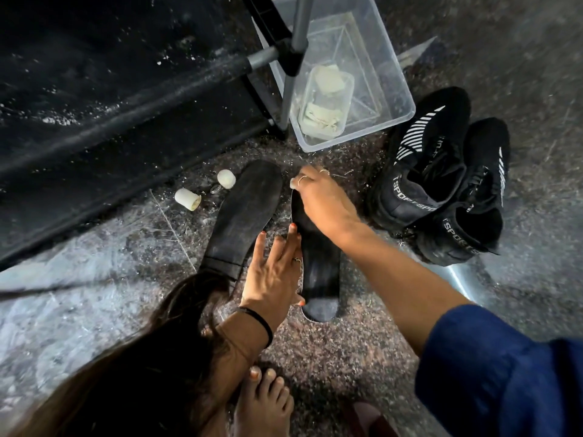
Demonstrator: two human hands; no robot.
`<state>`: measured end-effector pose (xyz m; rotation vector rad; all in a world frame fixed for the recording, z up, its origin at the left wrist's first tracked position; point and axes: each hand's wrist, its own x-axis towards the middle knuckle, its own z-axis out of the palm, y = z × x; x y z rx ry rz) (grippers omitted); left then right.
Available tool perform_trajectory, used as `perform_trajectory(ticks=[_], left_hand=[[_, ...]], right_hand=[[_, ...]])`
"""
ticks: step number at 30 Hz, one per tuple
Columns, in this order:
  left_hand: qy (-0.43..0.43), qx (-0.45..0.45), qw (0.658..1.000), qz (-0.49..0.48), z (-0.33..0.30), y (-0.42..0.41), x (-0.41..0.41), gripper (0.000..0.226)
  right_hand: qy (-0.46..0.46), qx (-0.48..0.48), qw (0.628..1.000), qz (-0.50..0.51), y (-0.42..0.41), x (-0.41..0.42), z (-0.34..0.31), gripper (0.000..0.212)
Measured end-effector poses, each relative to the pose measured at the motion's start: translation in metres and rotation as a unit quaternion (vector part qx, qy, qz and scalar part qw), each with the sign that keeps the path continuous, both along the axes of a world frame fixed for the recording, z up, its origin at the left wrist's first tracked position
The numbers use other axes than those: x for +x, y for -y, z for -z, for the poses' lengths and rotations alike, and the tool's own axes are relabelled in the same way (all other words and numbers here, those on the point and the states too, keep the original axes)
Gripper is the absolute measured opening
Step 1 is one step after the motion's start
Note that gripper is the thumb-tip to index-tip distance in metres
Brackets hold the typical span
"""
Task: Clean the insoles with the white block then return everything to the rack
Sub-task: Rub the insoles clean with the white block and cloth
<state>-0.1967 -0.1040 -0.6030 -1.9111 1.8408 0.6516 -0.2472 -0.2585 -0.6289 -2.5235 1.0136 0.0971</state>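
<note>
Two black insoles lie side by side on the speckled floor. The left insole (244, 212) lies untouched. My left hand (273, 272) rests with straight fingers on the edge of the right insole (320, 263), holding it down. My right hand (321, 200) grips a small white block (293, 183) at the toe end of that insole; only a corner of the block shows past my fingers.
A pair of black sport shoes (441, 181) stands to the right. A clear plastic bin (347, 80) holding a small tub sits behind, beside the black rack's grey leg (291, 74). Two white pieces (188, 199) lie left of the insoles. My bare foot (263, 402) is below.
</note>
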Motion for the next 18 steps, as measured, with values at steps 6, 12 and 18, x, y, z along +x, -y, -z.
perform_trajectory(ticks=[6, 12, 18], left_hand=[[-0.003, -0.003, 1.0, -0.006, 0.0, 0.001, 0.0, 0.105], [-0.002, -0.005, 1.0, -0.006, -0.001, 0.001, -0.001, 0.107], [-0.003, -0.015, 1.0, 0.016, -0.002, -0.001, 0.002, 0.098]], right_hand=[[-0.006, -0.03, 0.993, 0.113, 0.016, -0.007, -0.001, 0.037], [-0.026, 0.019, 0.999, -0.04, 0.006, -0.011, -0.008, 0.046], [0.013, 0.004, 0.995, 0.097, -0.01, -0.021, 0.002, 0.042]])
